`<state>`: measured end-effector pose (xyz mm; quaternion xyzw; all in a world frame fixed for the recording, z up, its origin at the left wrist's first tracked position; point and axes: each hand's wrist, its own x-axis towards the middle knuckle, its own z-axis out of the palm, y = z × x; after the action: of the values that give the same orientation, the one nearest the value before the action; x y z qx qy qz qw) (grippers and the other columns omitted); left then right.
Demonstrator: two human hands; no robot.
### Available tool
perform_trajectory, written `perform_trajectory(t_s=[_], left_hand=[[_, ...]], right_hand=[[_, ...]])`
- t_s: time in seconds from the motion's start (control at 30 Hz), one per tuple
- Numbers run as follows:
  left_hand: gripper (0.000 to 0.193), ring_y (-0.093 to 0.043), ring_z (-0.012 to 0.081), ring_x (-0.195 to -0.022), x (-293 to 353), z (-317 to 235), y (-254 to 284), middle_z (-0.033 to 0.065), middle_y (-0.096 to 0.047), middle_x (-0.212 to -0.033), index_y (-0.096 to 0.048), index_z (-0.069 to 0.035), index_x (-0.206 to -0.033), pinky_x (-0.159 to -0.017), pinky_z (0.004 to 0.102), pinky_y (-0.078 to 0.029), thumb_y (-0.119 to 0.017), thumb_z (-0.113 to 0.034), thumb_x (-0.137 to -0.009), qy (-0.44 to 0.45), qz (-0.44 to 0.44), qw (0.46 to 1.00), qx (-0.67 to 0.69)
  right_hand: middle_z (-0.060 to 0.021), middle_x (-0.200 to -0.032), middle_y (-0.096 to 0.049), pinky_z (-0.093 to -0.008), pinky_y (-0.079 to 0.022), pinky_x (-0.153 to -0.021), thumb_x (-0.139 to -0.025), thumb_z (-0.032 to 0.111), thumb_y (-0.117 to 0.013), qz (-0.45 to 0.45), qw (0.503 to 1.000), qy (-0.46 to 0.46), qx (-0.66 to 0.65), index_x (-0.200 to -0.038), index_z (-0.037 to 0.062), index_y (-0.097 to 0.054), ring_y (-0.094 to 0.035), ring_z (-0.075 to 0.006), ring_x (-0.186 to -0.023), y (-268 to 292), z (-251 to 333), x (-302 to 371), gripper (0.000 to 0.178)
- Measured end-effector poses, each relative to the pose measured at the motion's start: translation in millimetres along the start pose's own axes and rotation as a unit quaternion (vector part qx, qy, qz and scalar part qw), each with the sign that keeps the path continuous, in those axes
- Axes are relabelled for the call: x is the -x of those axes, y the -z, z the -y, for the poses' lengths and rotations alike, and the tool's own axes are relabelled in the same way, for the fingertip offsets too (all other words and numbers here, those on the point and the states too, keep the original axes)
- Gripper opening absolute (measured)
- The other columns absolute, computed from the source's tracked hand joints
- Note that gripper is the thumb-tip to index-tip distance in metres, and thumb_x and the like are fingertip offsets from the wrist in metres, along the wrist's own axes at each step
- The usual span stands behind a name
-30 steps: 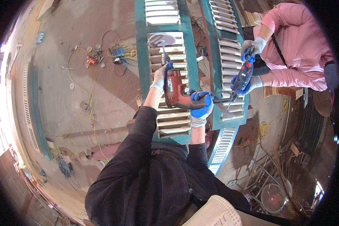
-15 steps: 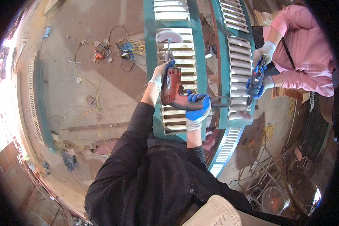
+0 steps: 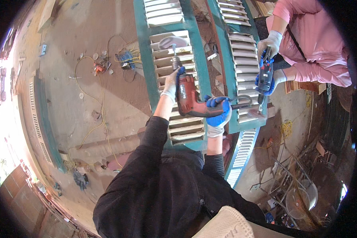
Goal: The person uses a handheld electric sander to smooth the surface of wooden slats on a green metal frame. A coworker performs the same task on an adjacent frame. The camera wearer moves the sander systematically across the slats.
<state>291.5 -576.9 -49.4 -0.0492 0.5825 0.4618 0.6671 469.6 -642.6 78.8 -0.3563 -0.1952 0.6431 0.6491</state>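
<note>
A red corded power drill point(image 3: 187, 94) is held in both my gloved hands above a louvred shutter. My left hand point(image 3: 171, 83) wraps round its front, just behind the chuck. The rear handle sits in the grip of my right hand point(image 3: 219, 112), and the cord leaves beyond it. On the drill's shaft a pale round sanding disc point(image 3: 173, 42) looks blurred, over the slats near the upper part of the panel. The shutter point(image 3: 146, 75) has a green frame and pale, worn slats. Whether the disc touches the slats I cannot tell.
At the right, a co-worker in pink holds another power tool point(image 3: 264, 77) over a second green shutter point(image 3: 222, 59). Yellow cords point(image 3: 103, 101) and a blue tool point(image 3: 127, 58) lie on the floor at left. Another shutter point(image 3: 47, 123) stands far left; buckets point(image 3: 297, 202) and metal frames fill the lower right.
The shutters have shifted left in view, while my hands and the drill appear slightly further right and lower. The co-worker's tool now sits more upright.
</note>
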Motion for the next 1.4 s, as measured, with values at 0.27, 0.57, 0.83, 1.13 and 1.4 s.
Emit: perform_trajectory(t_s=[0.27,0.57,0.83,1.13,1.4], left_hand=[[0.024,-0.054,0.0136,-0.049,9,-10,-73,0.0018,-0.058,-0.066,-0.061,-0.009,-0.082,-0.047,0.0292,-0.045,-0.066,-0.031,-0.077,-0.004,0.028,0.998,-0.055],[0.037,-0.057,0.0144,-0.062,21,5,-80,0.0054,-0.062,-0.073,-0.066,-0.002,-0.083,-0.057,0.0300,-0.045,-0.068,-0.037,-0.073,-0.051,0.025,0.995,-0.086],[0.025,-0.057,0.0132,-0.053,14,-15,-64,0.0024,-0.061,-0.070,-0.061,-0.010,-0.084,-0.049,0.0272,-0.046,-0.064,-0.034,-0.079,-0.052,0.079,0.990,-0.107],[0.024,-0.059,0.0148,-0.060,28,-5,-43,0.0030,-0.061,-0.072,-0.062,-0.009,-0.085,-0.055,0.0294,-0.048,-0.064,-0.032,-0.078,-0.053,-0.014,0.994,-0.099],[0.027,-0.055,0.0129,-0.055,30,-23,-65,0.0018,-0.060,-0.067,-0.063,-0.009,-0.082,-0.051,0.0277,-0.045,-0.065,-0.035,-0.077,-0.060,0.065,0.983,-0.160]], right_hand=[[-0.0070,-0.067,-0.048,-0.0464,-0.043,-0.079,-0.087,0.032,-0.050,-0.004,0.997,0.083,0.009,-0.080,0.0044,-0.051,-0.049,-0.0227,-0.063,24,19,-23,0.028],[-0.0068,-0.064,-0.047,-0.0469,-0.043,-0.080,-0.086,0.030,-0.048,-0.012,0.998,0.052,-0.019,-0.077,0.0051,-0.050,-0.047,-0.0217,-0.060,45,31,-22,0.027],[-0.0072,-0.066,-0.049,-0.0455,-0.042,-0.080,-0.087,0.031,-0.049,-0.046,0.994,0.082,-0.055,-0.078,0.0046,-0.050,-0.048,-0.0220,-0.063,27,3,-12,0.028],[-0.0057,-0.065,-0.048,-0.0427,-0.044,-0.078,-0.086,0.029,-0.051,-0.056,0.998,0.009,-0.039,-0.076,0.0067,-0.050,-0.048,-0.0199,-0.062,36,8,-12,0.024],[-0.0062,-0.067,-0.048,-0.0465,-0.043,-0.080,-0.086,0.026,-0.052,-0.046,0.993,0.098,-0.039,-0.078,0.0052,-0.050,-0.049,-0.0213,-0.062,13,12,0,0.022]])
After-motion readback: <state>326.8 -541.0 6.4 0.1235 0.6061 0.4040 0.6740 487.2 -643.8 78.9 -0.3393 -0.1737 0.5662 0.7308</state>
